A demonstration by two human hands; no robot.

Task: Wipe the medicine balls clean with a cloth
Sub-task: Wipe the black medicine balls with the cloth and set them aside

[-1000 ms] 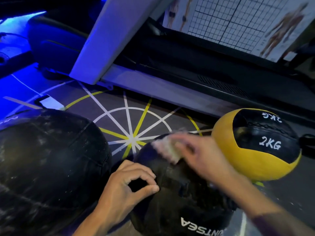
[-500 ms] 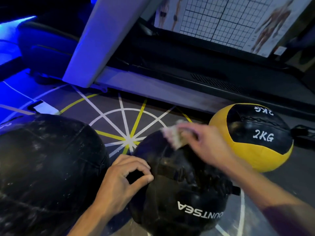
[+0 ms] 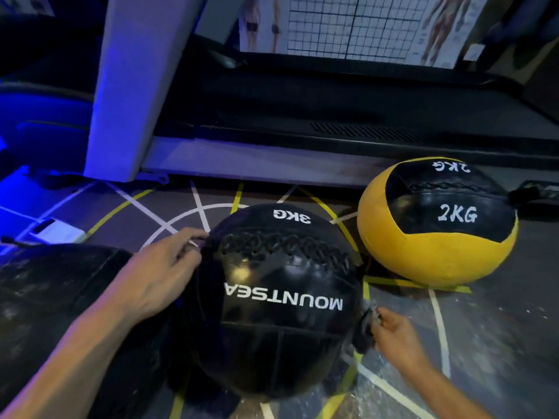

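The black 3KG ball (image 3: 278, 300) sits mid-floor (image 3: 499, 343) on the painted lines, with the yellow 2KG ball (image 3: 435, 225) just beyond it to the right, near the floor's far edge. The left hand (image 3: 160, 273) grips its left flank, fingers curled at the lacing. The right hand (image 3: 396, 337) pinches the bunched cloth (image 3: 364, 328) against its lower right flank, so the ball lies directly leftward of the cloth.

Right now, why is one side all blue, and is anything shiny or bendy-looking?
In the head view, blue light floods the floor at left; a glare patch shines on the black 3KG ball; the wide lens bends the treadmill edge; the cloth looks blurry.
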